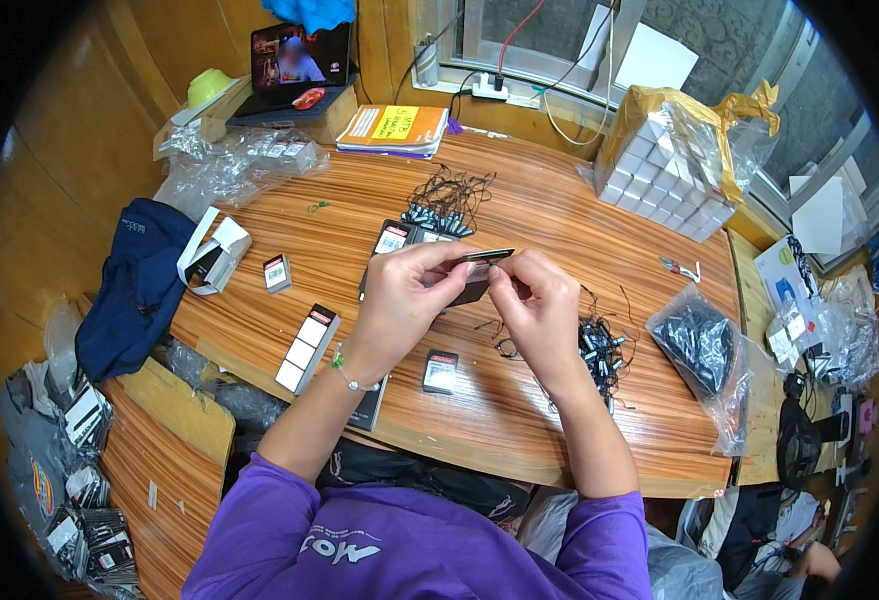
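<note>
Both hands (399,295) (541,297) together on dark flat piece (488,255)

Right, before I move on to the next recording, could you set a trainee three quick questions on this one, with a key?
1. True or false: a bracelet circles the person's left wrist.
2. Which stands at the back right of the table? a) laptop; b) green bowl; c) packed white boxes
3. What are the left hand and right hand holding between them?

Key: 1. True. 2. c. 3. A flat, dark item; its exact kind cannot be told.
</note>
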The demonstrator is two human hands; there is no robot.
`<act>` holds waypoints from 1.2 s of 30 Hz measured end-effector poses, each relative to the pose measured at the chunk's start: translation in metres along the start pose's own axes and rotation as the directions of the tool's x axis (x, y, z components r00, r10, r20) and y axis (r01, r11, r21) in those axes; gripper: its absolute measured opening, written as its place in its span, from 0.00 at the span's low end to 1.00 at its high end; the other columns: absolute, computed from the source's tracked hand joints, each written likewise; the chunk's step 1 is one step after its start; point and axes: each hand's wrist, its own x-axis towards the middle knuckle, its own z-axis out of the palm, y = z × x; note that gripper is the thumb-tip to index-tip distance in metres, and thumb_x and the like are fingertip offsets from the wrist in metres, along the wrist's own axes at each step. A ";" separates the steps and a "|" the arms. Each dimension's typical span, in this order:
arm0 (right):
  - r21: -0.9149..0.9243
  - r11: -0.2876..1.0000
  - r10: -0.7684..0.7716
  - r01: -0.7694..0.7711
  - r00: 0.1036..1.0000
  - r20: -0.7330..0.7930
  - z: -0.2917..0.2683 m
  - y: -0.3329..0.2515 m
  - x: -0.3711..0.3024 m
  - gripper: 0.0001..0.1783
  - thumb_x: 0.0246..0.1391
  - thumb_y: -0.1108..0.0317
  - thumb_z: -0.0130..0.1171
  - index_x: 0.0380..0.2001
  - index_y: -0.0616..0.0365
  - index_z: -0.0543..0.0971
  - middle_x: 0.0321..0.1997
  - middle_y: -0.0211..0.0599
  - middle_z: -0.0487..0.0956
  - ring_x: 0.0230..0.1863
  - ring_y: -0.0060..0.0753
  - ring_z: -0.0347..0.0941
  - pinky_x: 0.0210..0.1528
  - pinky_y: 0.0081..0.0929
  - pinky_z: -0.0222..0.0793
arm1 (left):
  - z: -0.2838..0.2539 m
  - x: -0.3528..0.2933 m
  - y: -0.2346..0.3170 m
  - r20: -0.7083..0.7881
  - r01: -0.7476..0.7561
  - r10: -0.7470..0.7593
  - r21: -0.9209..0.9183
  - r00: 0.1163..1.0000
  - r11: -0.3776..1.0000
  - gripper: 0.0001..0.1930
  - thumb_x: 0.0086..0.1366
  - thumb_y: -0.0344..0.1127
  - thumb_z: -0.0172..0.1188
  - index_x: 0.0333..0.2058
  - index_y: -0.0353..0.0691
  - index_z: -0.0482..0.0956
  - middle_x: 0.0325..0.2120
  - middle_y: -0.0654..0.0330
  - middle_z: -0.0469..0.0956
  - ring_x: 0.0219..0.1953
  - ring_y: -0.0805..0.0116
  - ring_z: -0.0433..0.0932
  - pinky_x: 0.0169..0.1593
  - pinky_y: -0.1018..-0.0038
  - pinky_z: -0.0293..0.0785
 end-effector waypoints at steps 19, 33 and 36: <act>0.169 0.981 0.117 -0.092 0.982 -0.147 0.006 0.010 0.002 0.09 0.41 0.70 0.64 0.26 0.63 0.78 0.32 0.35 0.73 0.31 0.28 0.66 0.33 0.23 0.61 | 0.002 -0.001 0.007 0.014 -0.297 0.312 0.345 0.950 0.890 0.08 0.53 0.22 0.60 0.33 0.31 0.79 0.31 0.54 0.79 0.32 0.69 0.80 0.35 0.78 0.76; 0.612 0.722 0.238 -0.322 0.947 0.217 -0.013 0.021 0.006 0.04 0.49 0.71 0.58 0.29 0.59 0.79 0.42 0.32 0.72 0.42 0.22 0.67 0.46 0.19 0.60 | -0.001 0.003 0.003 0.234 -0.627 0.599 0.476 0.766 0.617 0.09 0.45 0.23 0.60 0.29 0.39 0.79 0.29 0.59 0.78 0.35 0.63 0.78 0.37 0.72 0.73; 0.708 0.602 0.366 -0.369 0.916 0.166 -0.018 0.014 0.006 0.03 0.49 0.72 0.57 0.27 0.59 0.78 0.39 0.31 0.73 0.40 0.21 0.67 0.45 0.19 0.60 | 0.000 -0.002 -0.002 0.247 -0.624 0.589 0.485 0.770 0.612 0.08 0.46 0.25 0.59 0.28 0.39 0.79 0.28 0.60 0.78 0.34 0.63 0.78 0.37 0.71 0.73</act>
